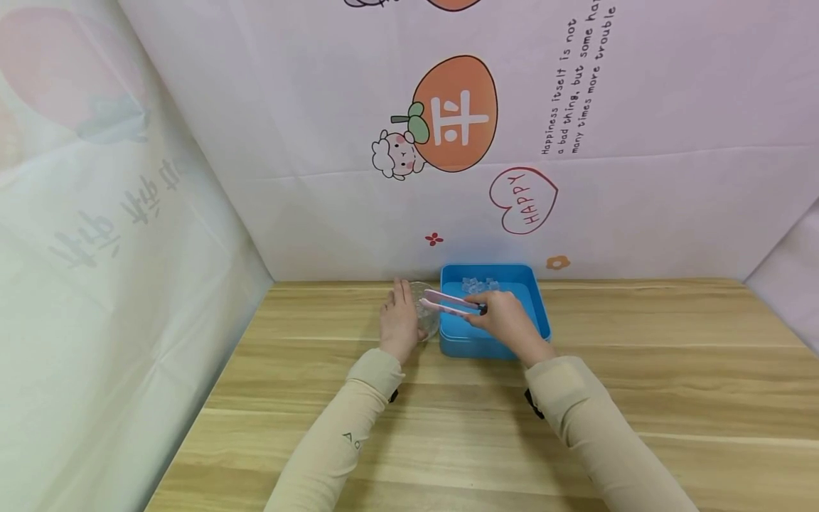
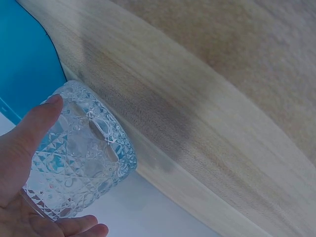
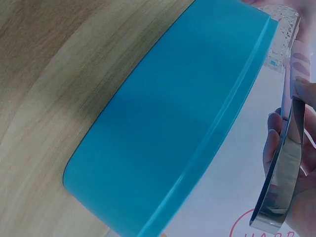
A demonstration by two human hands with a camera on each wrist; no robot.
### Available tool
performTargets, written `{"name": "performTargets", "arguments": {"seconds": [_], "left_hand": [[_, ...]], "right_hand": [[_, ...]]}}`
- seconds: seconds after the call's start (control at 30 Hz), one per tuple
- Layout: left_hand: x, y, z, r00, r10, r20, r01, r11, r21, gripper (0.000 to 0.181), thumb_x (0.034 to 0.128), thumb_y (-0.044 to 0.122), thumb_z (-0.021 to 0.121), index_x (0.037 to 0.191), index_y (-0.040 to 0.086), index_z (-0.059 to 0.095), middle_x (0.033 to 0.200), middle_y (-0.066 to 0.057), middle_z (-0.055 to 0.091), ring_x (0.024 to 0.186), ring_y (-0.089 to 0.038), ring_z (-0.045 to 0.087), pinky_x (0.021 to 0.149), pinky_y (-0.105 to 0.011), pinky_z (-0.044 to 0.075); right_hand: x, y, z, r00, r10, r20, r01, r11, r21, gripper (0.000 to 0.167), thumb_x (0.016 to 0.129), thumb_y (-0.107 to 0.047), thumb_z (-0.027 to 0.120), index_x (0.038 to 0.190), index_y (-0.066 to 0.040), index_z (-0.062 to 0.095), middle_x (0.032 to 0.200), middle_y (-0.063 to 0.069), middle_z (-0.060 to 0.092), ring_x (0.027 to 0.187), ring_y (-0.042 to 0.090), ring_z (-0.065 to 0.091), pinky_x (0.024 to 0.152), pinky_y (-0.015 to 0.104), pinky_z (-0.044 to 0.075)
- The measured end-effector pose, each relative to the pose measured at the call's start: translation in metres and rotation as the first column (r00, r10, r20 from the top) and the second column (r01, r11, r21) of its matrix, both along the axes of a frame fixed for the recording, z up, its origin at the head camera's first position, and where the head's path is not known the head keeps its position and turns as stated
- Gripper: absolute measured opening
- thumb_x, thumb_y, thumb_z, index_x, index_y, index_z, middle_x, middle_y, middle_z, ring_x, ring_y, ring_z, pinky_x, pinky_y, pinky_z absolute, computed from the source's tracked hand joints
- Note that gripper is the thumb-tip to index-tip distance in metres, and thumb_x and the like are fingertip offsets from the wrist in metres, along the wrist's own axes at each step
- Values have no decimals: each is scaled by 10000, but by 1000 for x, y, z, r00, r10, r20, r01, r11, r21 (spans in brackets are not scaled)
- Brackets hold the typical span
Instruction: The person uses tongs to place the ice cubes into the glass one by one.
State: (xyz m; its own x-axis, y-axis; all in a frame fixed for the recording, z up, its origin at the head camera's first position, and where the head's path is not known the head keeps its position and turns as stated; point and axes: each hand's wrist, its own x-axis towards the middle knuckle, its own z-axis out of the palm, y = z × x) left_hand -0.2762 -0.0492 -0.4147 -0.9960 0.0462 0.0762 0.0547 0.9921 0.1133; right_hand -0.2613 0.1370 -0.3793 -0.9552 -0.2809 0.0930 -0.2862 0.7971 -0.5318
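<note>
A clear patterned glass (image 2: 79, 153) stands against the left side of a blue box (image 1: 476, 347). Around the glass's side curl the thumb and fingers of my left hand (image 1: 399, 323). My right hand (image 1: 505, 320) grips pink and metal tongs (image 3: 286, 168) above the box, and their pink tips (image 1: 427, 299) are over the glass. Whether anything sits between the tips cannot be told. Several clear cubes (image 1: 480, 286) lie at the back of the box.
The wooden table (image 1: 448, 441) ends at a white printed backdrop (image 1: 333, 213) right behind the box and glass. Another white sheet (image 1: 128, 284) hangs along the left side.
</note>
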Motion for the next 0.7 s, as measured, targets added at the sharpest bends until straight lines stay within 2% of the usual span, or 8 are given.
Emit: {"name": "performTargets", "arguments": {"seconds": [0.27, 0.53, 0.6, 0.7], "left_hand": [[-1, 0, 1, 1000, 2, 3, -2, 1000, 2, 1081, 723, 351, 821, 1496, -40, 173, 1574, -203, 213, 1386, -332, 391, 1111, -416, 394], [-1, 0, 0, 1000, 7, 12, -7, 1000, 28, 1082, 723, 333, 824, 1499, -35, 166, 1580, -203, 196, 1393, -342, 377, 1122, -426, 379], [-1, 0, 0, 1000, 6, 11, -6, 1000, 22, 1082, 725, 339, 822, 1499, -36, 165, 1579, -202, 199, 1393, -341, 378, 1120, -425, 381], [-2, 0, 0, 1000, 6, 2, -6, 1000, 12, 1086, 718, 349, 826, 1496, -37, 174, 1575, -201, 211, 1388, -336, 387, 1112, -419, 392]], "right_hand": [[2, 0, -2, 1000, -5, -8, 5, 1000, -25, 403, 861, -175, 701, 1236, -42, 641, 899, 168, 693, 603, 140, 533, 486, 207, 411], [4, -2, -5, 999, -32, -36, 31, 999, -45, 419, 839, -180, 725, 1230, -50, 648, 770, 120, 653, 544, 136, 467, 446, 215, 336], [4, -3, -6, 998, -40, -49, 38, 998, -40, 428, 834, -185, 731, 1232, -55, 647, 785, 121, 655, 562, 142, 468, 451, 216, 335], [4, -2, -7, 996, -60, -70, 58, 998, -33, 442, 833, -192, 733, 1243, -53, 639, 917, 176, 692, 660, 191, 567, 490, 238, 429]]}}
